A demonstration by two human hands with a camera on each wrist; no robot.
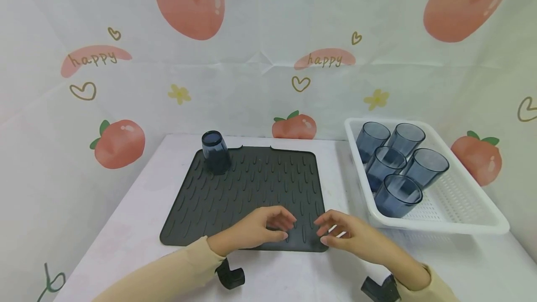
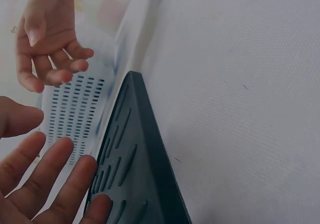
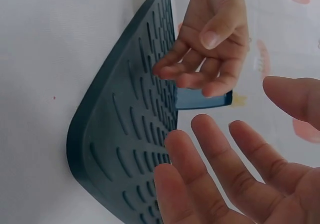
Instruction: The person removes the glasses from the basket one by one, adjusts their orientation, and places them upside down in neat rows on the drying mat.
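Both hands hover over the front of a black ridged drying mat (image 1: 260,185), palms turned toward each other. My left hand (image 1: 268,225) has loosely bent fingers and holds nothing. Facing it near the mat's front right corner, my right hand (image 1: 348,234) is relaxed as well, with nothing in it. One blue-tinted glass (image 1: 216,153) stands upside down on the mat's far left corner. To the right, a white basket (image 1: 470,199) holds several more blue glasses (image 1: 398,195), their mouths up and some of them leaning.
The mat lies on a white-covered table (image 1: 138,218). Behind it hangs a white cloth (image 1: 251,92) printed with fruit, hearts and flowers. A black wrist mount (image 1: 230,275) sits under the left wrist and another (image 1: 381,289) under the right.
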